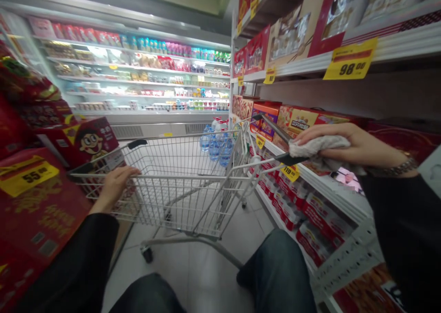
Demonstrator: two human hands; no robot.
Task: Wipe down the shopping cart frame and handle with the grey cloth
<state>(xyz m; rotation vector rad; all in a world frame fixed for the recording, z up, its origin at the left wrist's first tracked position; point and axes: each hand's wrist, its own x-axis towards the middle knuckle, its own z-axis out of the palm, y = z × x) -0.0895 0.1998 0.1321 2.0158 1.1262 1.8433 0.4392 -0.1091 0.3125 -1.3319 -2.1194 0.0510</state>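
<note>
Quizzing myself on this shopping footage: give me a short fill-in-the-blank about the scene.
The left hand rests on the ____ of the shopping cart.
The right hand holds a crumpled ____ cloth.
The yellow price tag on the upper right shelf reads ____.
The yellow tag on the red box at far left reads ____.

Missing words: handle; grey; 98; 55.

Shiny chrome-wire shopping cart, rough grey cloth rag, glossy cardboard gift boxes
</note>
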